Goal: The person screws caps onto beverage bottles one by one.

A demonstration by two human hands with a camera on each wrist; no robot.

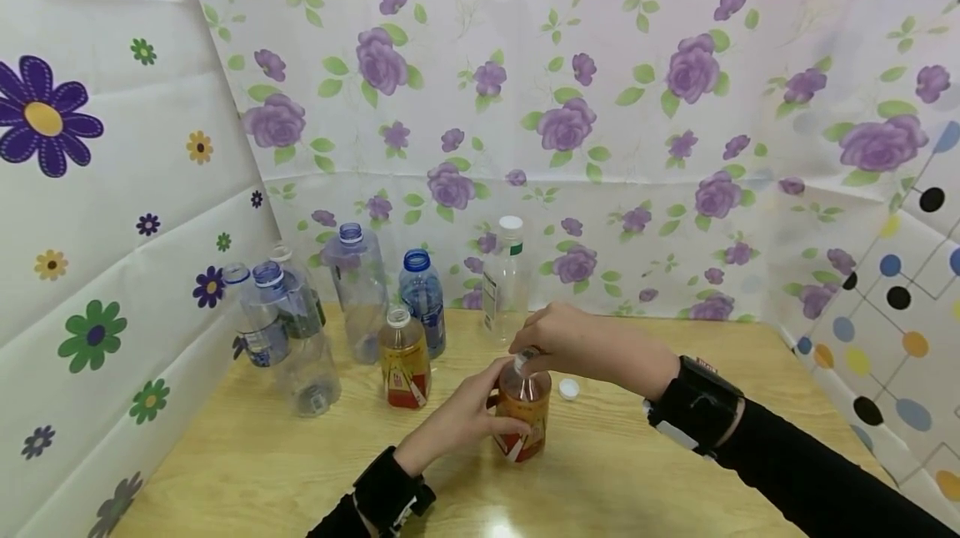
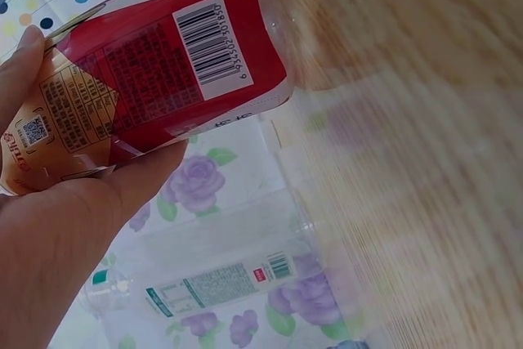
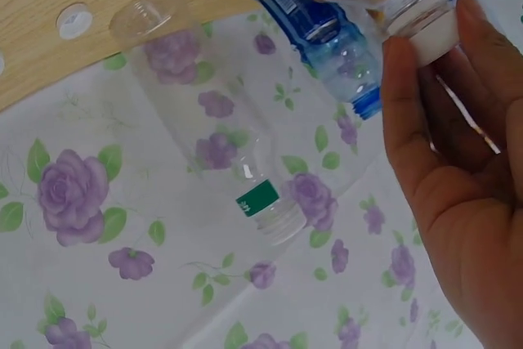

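Note:
A small bottle (image 1: 534, 411) with a red and yellow label stands on the table in the head view. My left hand (image 1: 468, 414) grips it round the side; the left wrist view shows the barcode on its label (image 2: 147, 71). At the top, the thumb and fingers of my right hand (image 1: 566, 342) pinch the white cap (image 3: 433, 37) on the bottle's neck. Whether the cap is fully seated cannot be told. Beside the bottle, to the right, a loose white cap (image 1: 568, 389) lies on the wood.
A clear bottle (image 1: 504, 296) with a white top stands just behind my hands. Left of it are a blue bottle (image 1: 422, 296), a second red and yellow bottle (image 1: 405, 363), a tall clear bottle (image 1: 356, 288) and several more clear bottles (image 1: 303, 354). Flowered cloth (image 1: 465, 104) hangs behind the table.

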